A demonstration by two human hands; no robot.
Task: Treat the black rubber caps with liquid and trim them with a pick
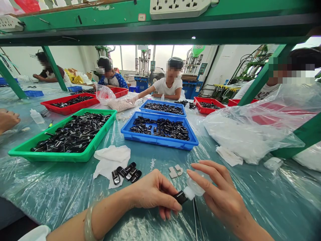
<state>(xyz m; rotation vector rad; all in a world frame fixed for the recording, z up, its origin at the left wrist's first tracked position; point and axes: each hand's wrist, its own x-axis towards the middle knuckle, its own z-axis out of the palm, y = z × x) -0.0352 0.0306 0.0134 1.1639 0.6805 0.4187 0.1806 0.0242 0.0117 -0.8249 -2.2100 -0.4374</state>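
Note:
My left hand (154,194) is closed in a pinch on a small black plastic part (181,197) just above the table. My right hand (220,194) grips a small clear squeeze bottle (195,187), whose white tip touches the black part. Several more black parts (126,172) lie on a white cloth (110,160) left of my hands. A few small white pieces (175,171) sit on the plastic-covered table (250,197) just beyond my hands.
A green tray (25,149) and a blue tray (160,140) hold many black parts; a second blue tray (150,106) and red trays (64,108) stand behind. A big clear bag (250,134) lies right. Several people sit across; another person's hand (7,118) shows far left.

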